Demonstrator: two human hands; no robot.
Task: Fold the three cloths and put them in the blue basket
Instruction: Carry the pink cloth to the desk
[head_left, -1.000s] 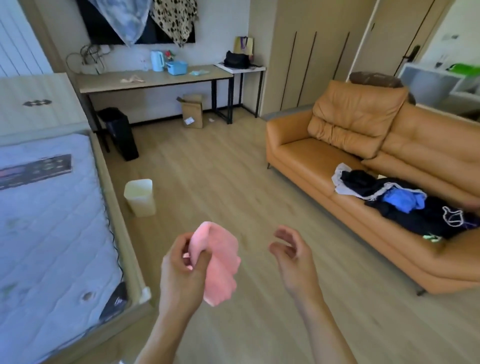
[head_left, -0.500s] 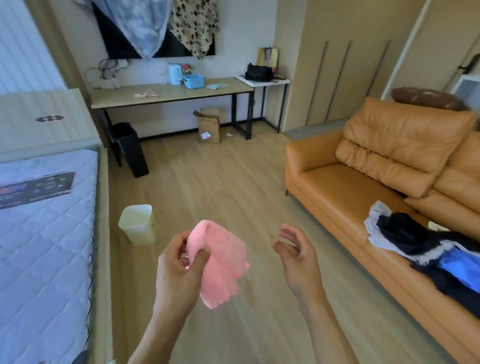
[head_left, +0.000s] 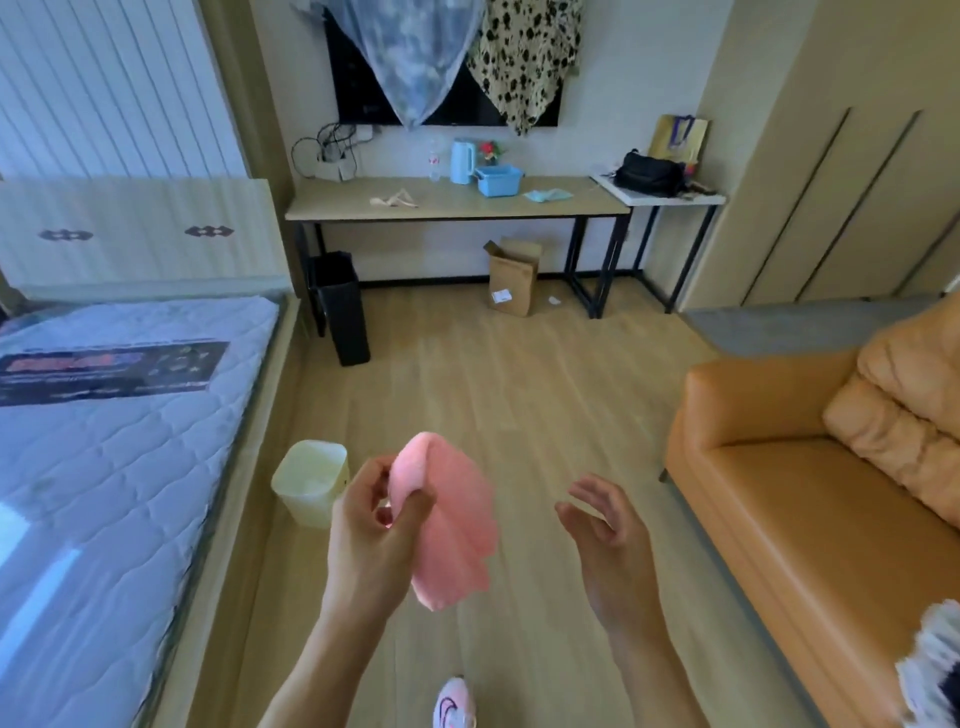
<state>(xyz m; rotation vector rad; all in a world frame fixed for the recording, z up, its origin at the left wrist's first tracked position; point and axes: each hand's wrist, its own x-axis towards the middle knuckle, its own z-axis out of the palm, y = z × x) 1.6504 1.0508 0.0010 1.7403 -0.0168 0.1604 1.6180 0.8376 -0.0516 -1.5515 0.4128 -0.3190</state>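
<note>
My left hand (head_left: 371, 535) pinches a folded pink cloth (head_left: 452, 525) between thumb and fingers, held up in front of me over the wooden floor. My right hand (head_left: 610, 540) hovers to the right of the cloth, apart from it, its fingers loosely curled and holding nothing. The blue basket (head_left: 498, 180) stands on the long desk (head_left: 452, 205) against the far wall. A light blue cloth (head_left: 548, 195) lies flat on the desk just right of the basket. A pale cloth (head_left: 393, 200) lies on the desk to the left.
A mattress (head_left: 104, 467) runs along the left. An orange sofa (head_left: 831, 493) stands at the right, with clothes (head_left: 935, 660) at its near end. A cream bin (head_left: 311, 480), a black bin (head_left: 340, 306) and a cardboard box (head_left: 514, 278) stand on the floor.
The view has swung left and moved toward the desk, so the sofa's clothes pile slid to the right edge. My left hand kept hold of the pink cloth; my right stayed empty.
</note>
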